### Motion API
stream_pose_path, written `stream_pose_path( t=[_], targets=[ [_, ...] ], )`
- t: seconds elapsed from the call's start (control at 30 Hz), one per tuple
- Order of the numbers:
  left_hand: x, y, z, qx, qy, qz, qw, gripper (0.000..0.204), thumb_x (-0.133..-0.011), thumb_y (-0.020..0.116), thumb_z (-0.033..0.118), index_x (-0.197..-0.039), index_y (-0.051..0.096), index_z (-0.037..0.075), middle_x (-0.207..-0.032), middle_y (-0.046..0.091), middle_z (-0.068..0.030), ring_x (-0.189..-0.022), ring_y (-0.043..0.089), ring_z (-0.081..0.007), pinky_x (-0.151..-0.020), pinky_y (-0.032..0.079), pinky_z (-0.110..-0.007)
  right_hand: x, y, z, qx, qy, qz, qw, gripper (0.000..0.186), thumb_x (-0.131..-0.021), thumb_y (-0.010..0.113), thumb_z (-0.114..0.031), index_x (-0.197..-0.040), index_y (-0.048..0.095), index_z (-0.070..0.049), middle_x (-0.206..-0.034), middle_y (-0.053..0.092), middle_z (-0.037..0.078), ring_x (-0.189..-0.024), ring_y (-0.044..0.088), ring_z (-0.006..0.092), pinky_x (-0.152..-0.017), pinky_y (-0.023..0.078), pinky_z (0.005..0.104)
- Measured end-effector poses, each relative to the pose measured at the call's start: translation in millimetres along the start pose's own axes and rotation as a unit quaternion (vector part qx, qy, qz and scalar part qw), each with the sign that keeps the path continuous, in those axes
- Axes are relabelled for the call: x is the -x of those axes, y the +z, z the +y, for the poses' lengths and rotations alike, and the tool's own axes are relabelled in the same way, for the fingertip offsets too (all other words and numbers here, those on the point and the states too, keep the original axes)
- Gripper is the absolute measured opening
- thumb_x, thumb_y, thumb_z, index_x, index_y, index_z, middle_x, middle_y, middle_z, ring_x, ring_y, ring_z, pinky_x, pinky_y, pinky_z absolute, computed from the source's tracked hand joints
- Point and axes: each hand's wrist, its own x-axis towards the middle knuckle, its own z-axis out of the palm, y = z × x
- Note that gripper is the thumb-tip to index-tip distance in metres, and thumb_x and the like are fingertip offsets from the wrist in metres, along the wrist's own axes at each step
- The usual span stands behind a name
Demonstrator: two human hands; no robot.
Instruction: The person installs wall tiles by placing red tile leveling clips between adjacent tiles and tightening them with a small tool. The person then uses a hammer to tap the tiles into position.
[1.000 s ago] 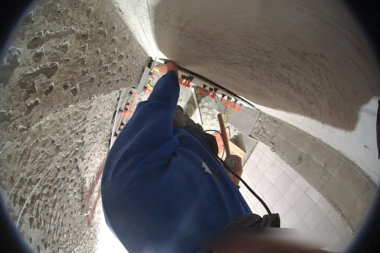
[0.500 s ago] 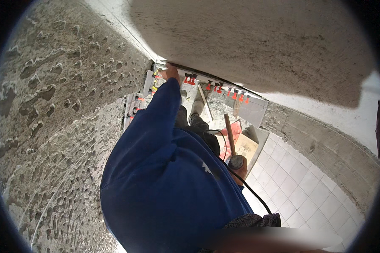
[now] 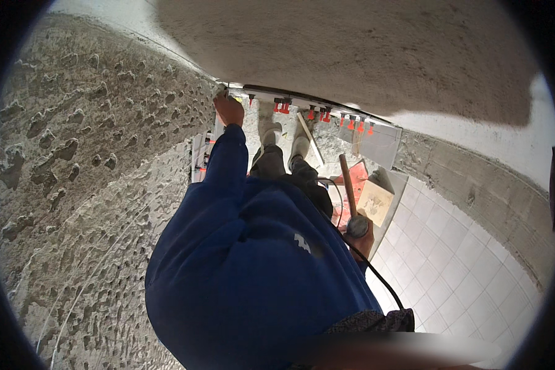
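My left hand reaches to the far corner, where the rough wall meets the row of wall tiles. Its fingers are bent together at the tile edge; a thin dark piece shows by the fingertips, too small to name. My right hand is closed around the grey head of a mallet, whose wooden handle points away from me. Along the upper edge of the tiles sit several red levelling clips. The nearest clip to my left hand stands just right of it, not touching.
Rough, pitted mortar wall rises on the left. A smooth plastered wall stands ahead. Between my boots and the red sheet lies a wooden strip. A pale board and white floor tiles are at right; a black cable hangs by me.
My left hand has shifted left and nearer the rough wall, uncovering a red clip at the tile edge. The view has turned slightly, showing both boots. The mallet stays in my right hand.
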Motion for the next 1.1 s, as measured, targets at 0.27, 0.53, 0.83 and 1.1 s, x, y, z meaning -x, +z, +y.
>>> stream_pose_path(
  t=[0.27, 0.53, 0.83, 1.1],
  targets=[
    [-34, -1, -7, -0.077, -0.033, -0.075, 0.994, 0.027, -0.080, 0.057, 0.018, -0.103, 0.068, 0.010, -0.097, 0.068, -0.0189, -0.092, 0.065, -0.0368, -0.079, 0.052, -0.046, 8, -7, -14, 0.041, -0.017, 0.024, 0.999, 0.056, -0.056, 0.072, -0.003, -0.109, 0.054, -0.007, -0.094, 0.064, 0.009, -0.087, 0.063, 0.0217, -0.078, 0.051, 0.0344],
    [-60, 15, -30, -0.128, 0.007, -0.154, 0.980, 0.027, -0.076, 0.057, 0.012, -0.100, 0.069, 0.009, -0.101, 0.068, -0.0188, -0.095, 0.066, -0.0339, -0.081, 0.053, -0.043, 15, -9, -1, 0.063, 0.040, 0.038, 0.996, 0.059, -0.056, 0.073, -0.003, -0.112, 0.054, -0.006, -0.096, 0.065, 0.010, -0.091, 0.064, 0.0214, -0.080, 0.050, 0.0346],
    [-60, 27, -26, -0.200, -0.061, -0.201, 0.957, 0.021, -0.076, 0.061, 0.011, -0.095, 0.066, 0.005, -0.103, 0.067, -0.0209, -0.096, 0.066, -0.0341, -0.080, 0.054, -0.042, 19, -9, -1, 0.048, 0.041, 0.052, 0.997, 0.063, -0.054, 0.074, -0.002, -0.114, 0.055, -0.006, -0.098, 0.065, 0.008, -0.091, 0.063, 0.0208, -0.081, 0.050, 0.0330],
    [-59, 35, -32, -0.151, -0.026, -0.154, 0.976, 0.016, -0.076, 0.064, 0.010, -0.090, 0.065, 0.002, -0.095, 0.068, -0.0204, -0.093, 0.067, -0.0334, -0.079, 0.055, -0.041, 18, -11, 2, 0.023, 0.040, 0.067, 0.997, 0.067, -0.050, 0.076, 0.000, -0.113, 0.054, -0.008, -0.099, 0.065, 0.009, -0.093, 0.063, 0.0218, -0.083, 0.050, 0.0346]
  ],
)
